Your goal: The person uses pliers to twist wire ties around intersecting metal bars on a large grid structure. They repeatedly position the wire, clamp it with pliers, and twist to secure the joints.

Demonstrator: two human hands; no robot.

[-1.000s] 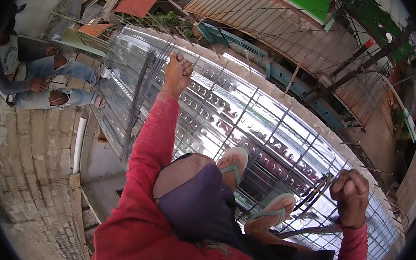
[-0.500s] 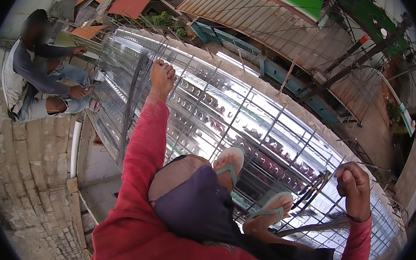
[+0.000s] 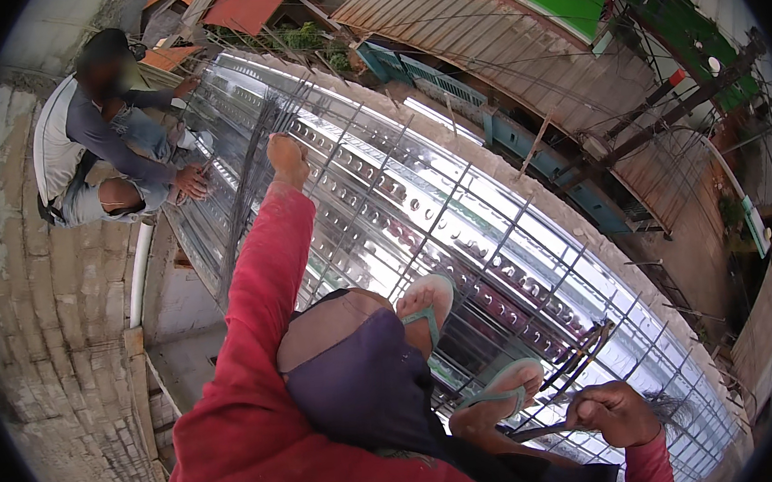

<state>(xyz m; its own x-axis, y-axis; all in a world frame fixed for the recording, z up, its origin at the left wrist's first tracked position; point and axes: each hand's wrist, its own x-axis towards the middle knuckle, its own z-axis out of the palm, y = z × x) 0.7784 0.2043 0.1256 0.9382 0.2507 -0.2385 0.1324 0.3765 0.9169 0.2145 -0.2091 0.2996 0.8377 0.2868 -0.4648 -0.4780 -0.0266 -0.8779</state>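
Note:
My left hand (image 3: pixel 288 161) is stretched far out over the steel mesh (image 3: pixel 455 195), its fingers closed in a fist beside a bundle of long dark rods (image 3: pixel 249 170). Whatever it may hold is hidden. Down at the right, my right hand (image 3: pixel 613 412) is closed round a bundle of thin dark wire (image 3: pixel 539 431). Loose wire ends fan out past its far side. Just beyond that hand, a dark, long-handled thing (image 3: pixel 585 348) lies on the mesh; its kind I cannot make out.
Shiny corrugated metal decking (image 3: pixel 494 232) with rows of raised bumps lies under the mesh. I squat on it in flip-flops (image 3: pixel 427 303). A co-worker (image 3: pixel 102 145) crouches at the far left, by a block wall (image 3: pixel 49 340). Beyond the concrete edge (image 3: pixel 576 235) lie lower roofs and cables.
My right hand has come down and left onto the wire bundle. My left hand has drawn slightly back and left. The co-worker has leaned forward, hands shifted toward the decking.

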